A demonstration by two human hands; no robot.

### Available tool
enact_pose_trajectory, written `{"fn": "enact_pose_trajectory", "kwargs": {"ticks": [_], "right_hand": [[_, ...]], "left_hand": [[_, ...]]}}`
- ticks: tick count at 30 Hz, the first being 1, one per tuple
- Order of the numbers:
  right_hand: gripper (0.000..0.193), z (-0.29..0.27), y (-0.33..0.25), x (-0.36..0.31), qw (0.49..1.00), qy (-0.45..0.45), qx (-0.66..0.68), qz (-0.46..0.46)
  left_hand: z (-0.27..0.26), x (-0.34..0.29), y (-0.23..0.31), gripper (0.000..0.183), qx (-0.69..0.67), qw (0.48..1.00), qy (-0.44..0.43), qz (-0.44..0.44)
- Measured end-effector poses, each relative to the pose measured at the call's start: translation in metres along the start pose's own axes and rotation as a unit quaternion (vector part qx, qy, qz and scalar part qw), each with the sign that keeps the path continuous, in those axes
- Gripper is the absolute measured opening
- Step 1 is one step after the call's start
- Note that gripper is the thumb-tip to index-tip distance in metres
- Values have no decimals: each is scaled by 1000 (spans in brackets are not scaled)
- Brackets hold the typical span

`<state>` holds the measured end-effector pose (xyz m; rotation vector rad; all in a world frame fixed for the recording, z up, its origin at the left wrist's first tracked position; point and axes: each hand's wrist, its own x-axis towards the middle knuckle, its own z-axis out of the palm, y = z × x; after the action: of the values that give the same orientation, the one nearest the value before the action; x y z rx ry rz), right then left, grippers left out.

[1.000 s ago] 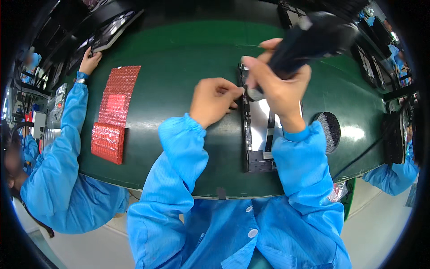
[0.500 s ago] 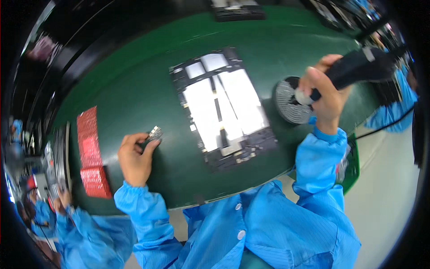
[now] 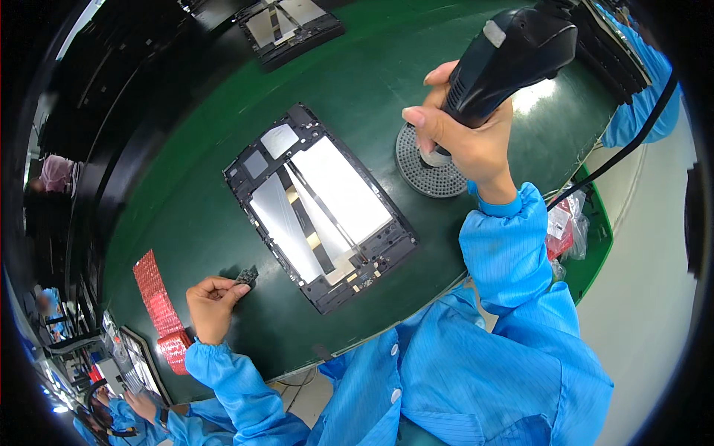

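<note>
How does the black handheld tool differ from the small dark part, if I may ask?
The black handheld tool is bulky and extends well beyond the right hand; the small dark part is tiny, pinched in the left hand's fingers. The tool's body looks smooth; the part's outline is jagged. Both are dark and held.

"From the opened tablet [image 3: 320,215], what's glossy at eight o'clock?"
"Bubble wrap [image 3: 154,292], bumpy plastic."
"And the power tool [image 3: 506,67] at two?"
"Smooth plastic. The tablet's panels [image 3: 346,193] look metallic, shiny; the sleeve [image 3: 513,275] at four, cloth."
</note>
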<state>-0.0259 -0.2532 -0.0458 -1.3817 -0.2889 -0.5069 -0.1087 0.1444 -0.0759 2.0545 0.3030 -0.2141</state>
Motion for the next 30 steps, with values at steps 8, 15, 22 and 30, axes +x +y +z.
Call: {"fn": "enact_pose_trajectory", "kwargs": {"ticks": [8,15,22,30], "right_hand": [[31,2,-1,-6,1000,-12,0,9],[30,4,5,-7,999,-18,18,24],[28,1,2,-8,999,-21,13,21],[31,18,-13,-8,1000,-5,4,1]], "left_hand": [[3,4,-2,18,117,987,17,106],[-11,-1,-9,17,-78,994,-5,74],[0,-12,5,12,-45,995,56,67],[30,-21,14,14,-69,993,29,90]]}}
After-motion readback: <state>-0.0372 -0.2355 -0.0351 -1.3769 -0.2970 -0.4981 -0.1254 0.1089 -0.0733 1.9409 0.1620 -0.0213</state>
